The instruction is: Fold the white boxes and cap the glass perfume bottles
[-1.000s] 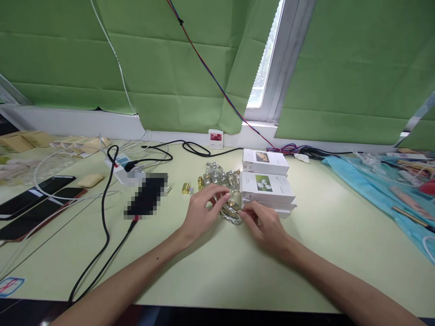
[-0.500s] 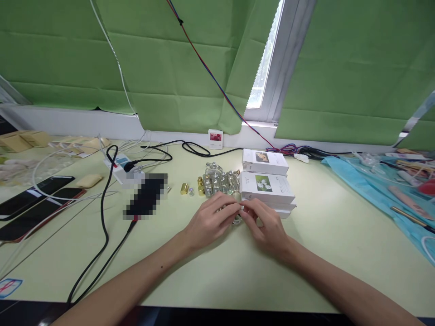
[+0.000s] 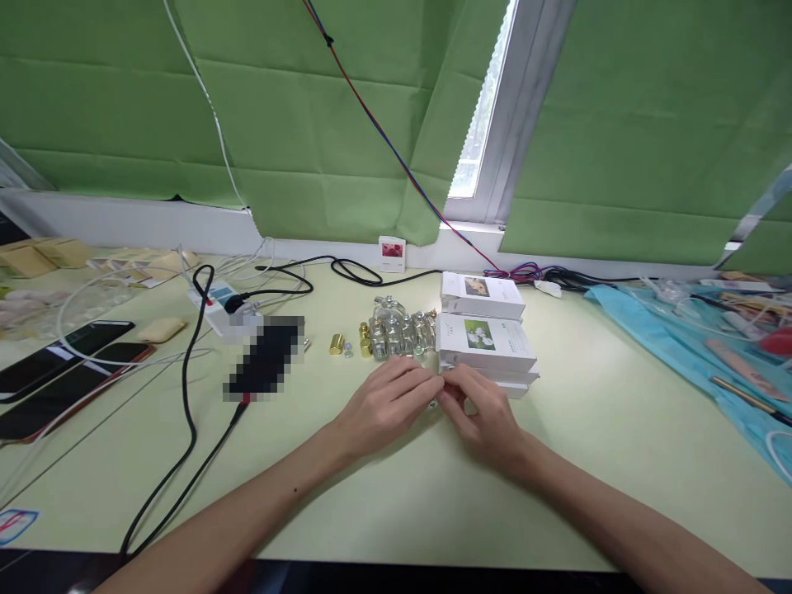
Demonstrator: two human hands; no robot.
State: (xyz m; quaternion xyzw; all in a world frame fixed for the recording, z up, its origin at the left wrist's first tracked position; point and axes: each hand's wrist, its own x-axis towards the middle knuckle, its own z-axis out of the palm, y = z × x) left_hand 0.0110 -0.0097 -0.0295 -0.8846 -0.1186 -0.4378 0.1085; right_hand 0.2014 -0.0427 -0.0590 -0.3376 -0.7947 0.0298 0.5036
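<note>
My left hand (image 3: 393, 402) and my right hand (image 3: 483, 406) meet fingertip to fingertip at the middle of the table. Both have their fingers pinched together; whatever lies between them is too small and hidden to name. A small bit of something shiny shows beneath the fingertips. Right behind my left hand stand several small glass bottles (image 3: 399, 332) with metal tops. Gold caps (image 3: 365, 340) are beside them, and another gold cap (image 3: 336, 344) lies farther left. White boxes with flower pictures (image 3: 486, 340) are stacked just behind my right hand.
A dark pixelated device (image 3: 266, 359) with a black cable lies left of centre. Two phones (image 3: 71, 384) and a power strip (image 3: 226, 309) are at the left. Blue sheeting (image 3: 656, 330) with assorted items covers the right side. A small white box (image 3: 392, 254) stands by the wall.
My left hand's fingers have dropped slightly and moved closer to my right hand's fingertips, covering more of the shiny thing beneath. The bottles and boxes have not moved.
</note>
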